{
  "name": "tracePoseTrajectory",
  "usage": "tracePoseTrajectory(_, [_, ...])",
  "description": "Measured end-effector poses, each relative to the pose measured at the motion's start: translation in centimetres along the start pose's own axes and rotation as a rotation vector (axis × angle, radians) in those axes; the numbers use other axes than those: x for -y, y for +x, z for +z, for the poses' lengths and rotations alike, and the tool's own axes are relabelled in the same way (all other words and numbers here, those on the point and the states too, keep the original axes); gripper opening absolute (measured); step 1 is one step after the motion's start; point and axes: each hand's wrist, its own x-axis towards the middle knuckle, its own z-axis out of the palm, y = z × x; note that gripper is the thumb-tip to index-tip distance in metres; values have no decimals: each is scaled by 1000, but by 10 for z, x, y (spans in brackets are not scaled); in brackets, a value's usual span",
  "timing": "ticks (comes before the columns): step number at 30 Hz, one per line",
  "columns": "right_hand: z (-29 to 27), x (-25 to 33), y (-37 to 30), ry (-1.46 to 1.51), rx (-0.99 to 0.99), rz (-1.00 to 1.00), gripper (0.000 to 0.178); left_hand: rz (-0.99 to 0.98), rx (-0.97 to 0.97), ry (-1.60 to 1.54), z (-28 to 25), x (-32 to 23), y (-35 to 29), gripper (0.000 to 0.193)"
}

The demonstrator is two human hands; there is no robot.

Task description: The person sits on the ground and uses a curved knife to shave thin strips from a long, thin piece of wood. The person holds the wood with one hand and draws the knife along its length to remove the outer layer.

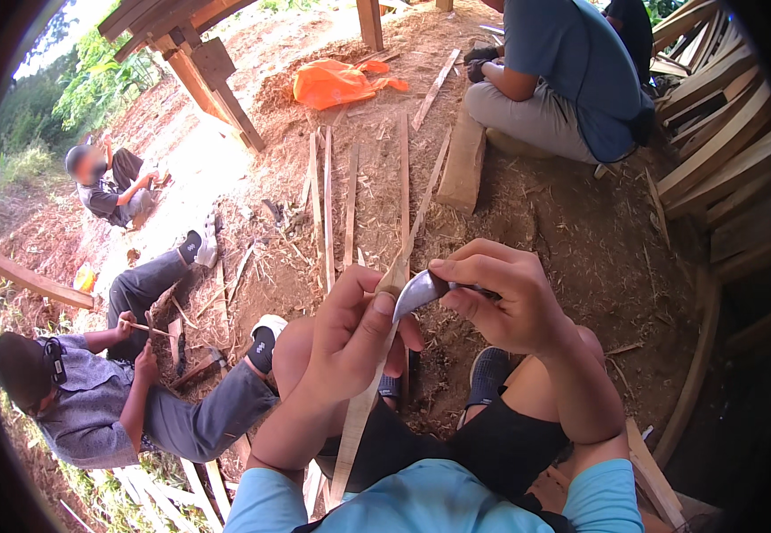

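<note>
My left hand is closed around a long pale wooden strip. The strip slants from beside my blue shirt up through the fingers and out past them. In my right hand is a knife with a short, curved grey blade, pinched near the base of the blade; the palm hides most of its handle. The blade reaches across to the left thumb and lies against or very close to the strip there. I cannot tell how deep its edge sits.
Several thin wooden strips lie on the dirt ahead, near an orange bag. A person works seated at left, a hammer nearby. Another sits ahead right by a wooden block. Stacked planks line the right.
</note>
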Motion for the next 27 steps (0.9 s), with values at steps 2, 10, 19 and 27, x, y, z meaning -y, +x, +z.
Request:
tracePoseTrajectory(2, [-2, -1, 1, 34, 25, -9, 19, -7, 39, 7, -2, -1, 1, 15])
tracePoseTrajectory(10, [-4, -4, -1, -55, 7, -62, 23, 11, 91, -29, -1, 2, 0, 12])
tracePoseTrajectory(19, [10, -3, -7, -137, -131, -135, 24, 84, 127, 12, -1, 3, -4, 14])
tracePoseTrajectory(27, [19, 7, -9, -183, -208, -158, 25, 142, 122, 35, 2, 4, -9, 14])
